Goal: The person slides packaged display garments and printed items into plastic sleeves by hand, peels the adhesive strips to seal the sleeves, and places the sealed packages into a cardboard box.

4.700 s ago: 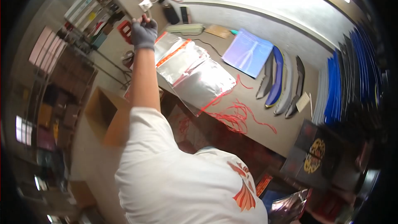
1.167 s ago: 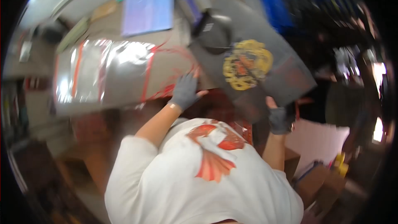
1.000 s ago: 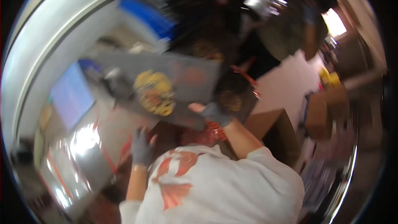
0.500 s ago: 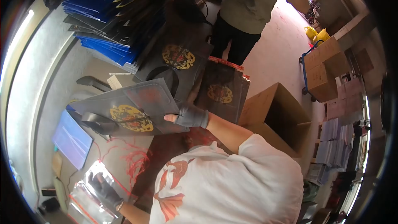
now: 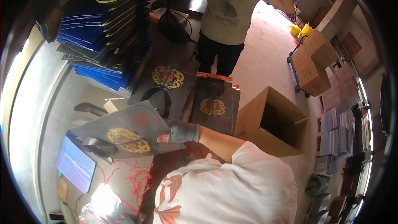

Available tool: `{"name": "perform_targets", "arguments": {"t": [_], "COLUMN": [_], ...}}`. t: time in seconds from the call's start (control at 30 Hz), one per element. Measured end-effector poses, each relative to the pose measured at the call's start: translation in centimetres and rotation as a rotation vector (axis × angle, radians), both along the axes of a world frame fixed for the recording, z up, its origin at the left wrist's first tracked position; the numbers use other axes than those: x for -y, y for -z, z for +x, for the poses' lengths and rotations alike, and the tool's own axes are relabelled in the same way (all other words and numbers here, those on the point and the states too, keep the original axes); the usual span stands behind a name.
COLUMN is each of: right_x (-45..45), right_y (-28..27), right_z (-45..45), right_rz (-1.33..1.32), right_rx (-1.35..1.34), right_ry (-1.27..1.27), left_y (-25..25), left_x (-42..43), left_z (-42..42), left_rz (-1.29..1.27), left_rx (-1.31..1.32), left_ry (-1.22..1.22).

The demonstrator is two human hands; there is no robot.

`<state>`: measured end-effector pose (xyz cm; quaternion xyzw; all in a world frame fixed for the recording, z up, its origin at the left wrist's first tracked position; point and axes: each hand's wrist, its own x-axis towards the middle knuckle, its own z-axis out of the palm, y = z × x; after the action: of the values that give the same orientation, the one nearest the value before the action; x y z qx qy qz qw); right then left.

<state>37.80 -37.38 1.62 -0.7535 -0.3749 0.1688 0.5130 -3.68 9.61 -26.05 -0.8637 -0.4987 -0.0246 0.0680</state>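
My right hand [image 5: 181, 132], in a grey fingerless glove, is closed on the edge of a dark gift bag [image 5: 128, 118] with a gold and red emblem and a black handle. The bag is tilted flat over the table. My left hand is out of view. At the lower left lies a shiny clear plastic packet [image 5: 103, 202], beside a tangle of red cords [image 5: 139, 182]. Beyond my right hand are another dark emblem bag [image 5: 168, 79] and a dark bag with the same emblem and red trim [image 5: 213, 107].
Tall stacks of blue and black folded bags [image 5: 89, 29] stand at the back left. An open cardboard box [image 5: 253, 114] is on the right. Across the table stands a person [image 5: 226, 12]. Farther off, a blue trolley [image 5: 293, 64] carries boxes.
My left hand, earlier over the plastic packet, has gone out of view. The view has shifted, showing more of the person opposite. My right hand still holds the bag.
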Motion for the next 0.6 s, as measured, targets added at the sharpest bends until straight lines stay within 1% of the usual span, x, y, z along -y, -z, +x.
{"name": "perform_targets", "arguments": {"t": [0.03, 0.07, 0.13, 0.27, 0.33, 0.43, 0.47, 0.5, 0.53, 0.57, 0.6], "right_x": [-0.2, -0.3, -0.4, -0.6, -0.6, -0.7, -0.6, -0.7, -0.7, -0.7, -0.7], "right_y": [0.3, 0.1, -0.8, -1.6, -2.5, -3.1, -5.0, -5.0, -4.9, -4.8, -4.4], "right_z": [-0.1, -0.2, -0.4, -0.7, -0.8, -1.1, -1.5, -1.4, -1.4, -1.4, -1.3], "right_rz": [0.058, 0.059, 0.047, 0.066, -0.019, 0.017, -0.095, -0.096, -0.117, -0.137, -0.139], "right_rx": [0.053, 0.053, -0.007, -0.015, -0.029, 0.022, -0.087, -0.089, -0.072, -0.054, -0.053], "right_ry": [-0.009, -0.008, 0.001, -0.008, -0.004, 0.003, 0.013, 0.007, 0.012, 0.020, 0.021], "left_y": [0.1, 0.3, 0.6, 1.5, 1.7, 2.7, 2.9, 3.4, 2.5, 1.2, -0.5], "left_x": [-0.2, -0.3, -0.3, -0.2, -0.4, -0.1, 0.1, 0.5, 1.5, 2.3, 3.0], "left_z": [-0.3, -0.6, -1.0, -1.6, -2.6, -6.0, -6.8, -7.2, -6.2, -5.3, -4.5], "left_rz": [0.053, 0.105, 0.207, 0.410, 0.517, 0.677, 0.728, 0.778, 0.827, 0.824, 0.604], "left_rx": [-0.003, -0.005, -0.008, -0.019, -0.033, -0.071, -0.083, -0.090, -0.092, -0.090, -0.094], "left_ry": [-0.003, -0.008, -0.018, -0.040, -0.056, -0.107, -0.120, -0.129, -0.135, -0.135, -0.202]}}
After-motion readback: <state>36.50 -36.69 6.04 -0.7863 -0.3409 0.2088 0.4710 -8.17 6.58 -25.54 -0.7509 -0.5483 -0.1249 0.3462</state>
